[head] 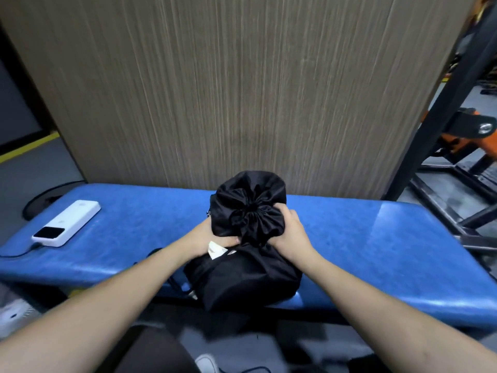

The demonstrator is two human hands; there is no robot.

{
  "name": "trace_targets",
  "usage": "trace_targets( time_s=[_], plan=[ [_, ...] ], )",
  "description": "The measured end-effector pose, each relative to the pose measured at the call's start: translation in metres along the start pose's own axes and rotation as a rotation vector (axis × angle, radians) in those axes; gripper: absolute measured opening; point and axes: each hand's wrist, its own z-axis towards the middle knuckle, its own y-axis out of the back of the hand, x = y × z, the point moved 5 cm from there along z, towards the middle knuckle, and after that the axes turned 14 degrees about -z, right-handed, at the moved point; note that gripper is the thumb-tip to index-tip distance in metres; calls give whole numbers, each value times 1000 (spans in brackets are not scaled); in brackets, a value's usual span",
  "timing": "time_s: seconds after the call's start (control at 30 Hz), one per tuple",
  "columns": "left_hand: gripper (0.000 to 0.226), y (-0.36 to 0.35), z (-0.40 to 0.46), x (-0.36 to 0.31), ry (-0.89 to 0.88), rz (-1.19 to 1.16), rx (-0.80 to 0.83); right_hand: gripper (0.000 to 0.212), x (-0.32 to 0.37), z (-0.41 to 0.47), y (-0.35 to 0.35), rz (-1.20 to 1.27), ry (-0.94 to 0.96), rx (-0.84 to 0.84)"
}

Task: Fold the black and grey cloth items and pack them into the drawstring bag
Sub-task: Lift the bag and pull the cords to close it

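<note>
Black cloth bundle (242, 278): nearest item, lying on the front edge of the blue bench (376, 238), partly overhanging toward the person. Soft, matte, creased; judged light and limp, will sag if lifted from one corner, so best scooped from beneath. A white tag (215, 250) shows at its top edge. Whether this is a folded garment or a lower part of the bag, cannot tell.

Left hand (215, 235): fingers curled closed on the lower left side of the drawstring bag, thumb pressed in at its base.

Right hand (291, 232): fingers wrapped on the bag's right side, closed on the fabric.

Drawstring bag (248, 205): held between both hands, just above and touching the bundle, over the middle of the bench. Black, thin, slightly glossy, mouth cinched into a radiating pucker facing the camera. Looks stuffed and rounded; judged light, squashy, somewhat slippery. Grip at the body sides or the gathered neck.

Grey item: none visible; possibly already inside.

White device (67, 223): far left on the bench, well apart from the work.

Wood-grain panel (242, 90): upright behind the bench.
</note>
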Motion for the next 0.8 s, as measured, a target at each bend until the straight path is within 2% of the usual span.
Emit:
trace_targets(
  time_s=[0.17, 0.3, 0.5, 0.67, 0.8],
  plan=[
    [65, -50, 18, -42, -72, 8, 88, 71, -25, -10, 57, 9, -56, -90],
    [55, -126, 47, -85, -161, 6, 163, 69, -66, -25, 128, -31, -133, -156],
    [64, -245, 91, -111, -162, -6, 296, 72, -151, -47, 223, -155, -284, -214],
    [58, -301, 114, -109, -134, 57, 361, 78, -213, -58, 243, -191, -378, -151],
    [81, -318, 120, -91, -156, 302, 263, 85, -229, -71, 230, -265, -399, -96]
  ],
)
